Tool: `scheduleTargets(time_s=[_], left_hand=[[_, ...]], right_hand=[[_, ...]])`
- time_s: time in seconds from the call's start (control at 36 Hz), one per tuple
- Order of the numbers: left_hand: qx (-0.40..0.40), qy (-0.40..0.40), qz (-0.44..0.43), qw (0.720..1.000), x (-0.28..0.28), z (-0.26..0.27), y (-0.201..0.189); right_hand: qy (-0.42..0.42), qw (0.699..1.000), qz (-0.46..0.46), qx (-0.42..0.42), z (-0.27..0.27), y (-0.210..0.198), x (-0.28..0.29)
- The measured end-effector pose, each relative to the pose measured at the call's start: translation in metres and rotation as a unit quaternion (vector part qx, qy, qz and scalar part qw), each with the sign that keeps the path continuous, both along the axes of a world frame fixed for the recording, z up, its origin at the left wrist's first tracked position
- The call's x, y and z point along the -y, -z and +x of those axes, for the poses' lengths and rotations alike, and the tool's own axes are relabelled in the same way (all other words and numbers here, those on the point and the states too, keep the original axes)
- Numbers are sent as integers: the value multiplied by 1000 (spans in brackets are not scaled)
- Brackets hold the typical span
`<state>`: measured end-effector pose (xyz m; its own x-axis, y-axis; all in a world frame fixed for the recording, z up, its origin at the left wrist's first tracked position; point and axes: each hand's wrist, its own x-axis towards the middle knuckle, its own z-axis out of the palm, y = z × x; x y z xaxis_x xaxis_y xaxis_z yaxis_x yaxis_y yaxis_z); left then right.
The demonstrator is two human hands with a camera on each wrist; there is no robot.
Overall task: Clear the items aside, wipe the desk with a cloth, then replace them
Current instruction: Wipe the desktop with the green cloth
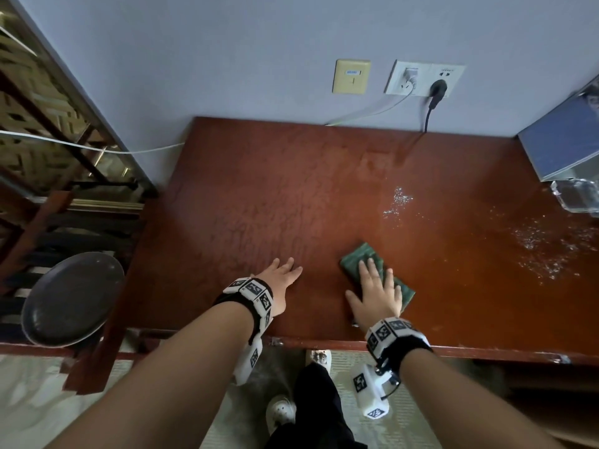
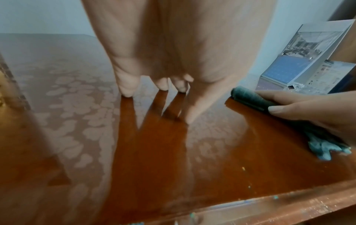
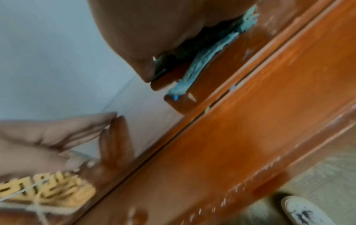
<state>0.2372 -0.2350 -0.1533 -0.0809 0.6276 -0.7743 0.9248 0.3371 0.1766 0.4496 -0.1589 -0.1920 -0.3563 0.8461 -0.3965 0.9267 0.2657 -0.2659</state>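
A folded dark green cloth (image 1: 364, 257) lies on the red-brown desk (image 1: 259, 196) near its front edge. My right hand (image 1: 377, 291) presses flat on the cloth with straight, spread fingers. The left wrist view shows the same cloth (image 2: 248, 99) under those fingers; in the right wrist view its frayed edge (image 3: 200, 68) sticks out beneath my palm. My left hand (image 1: 282, 277) rests flat on the bare desk to the cloth's left, fingertips (image 2: 126, 89) touching the wood. Wet streaks and droplets (image 1: 398, 200) shine on the right part of the desk.
A blue-and-white desk calendar (image 1: 564, 144) and a clear plastic block (image 1: 573, 197) stand at the desk's far right. Wall sockets with two plugged cables (image 1: 424, 81) sit above the back edge. A dark round stool (image 1: 71, 298) stands left of the desk.
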Motion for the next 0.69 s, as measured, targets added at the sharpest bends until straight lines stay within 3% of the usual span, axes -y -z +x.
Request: scheduleTargets(time_s=[0.22, 0.42, 0.53, 0.69], left_hand=[[2, -128, 95, 987, -1, -8, -12], [-5, -70, 97, 993, -4, 8, -3], [-24, -59, 73, 995, -10, 18, 2], [-10, -56, 80, 995, -18, 26, 7]], right_hand=[[-227, 970, -32, -83, -22, -2, 48], [-369, 920, -58, -119, 3, -5, 44], [-375, 916, -73, -124, 33, -3, 42], [-294, 934, -109, -172, 71, -3, 22]])
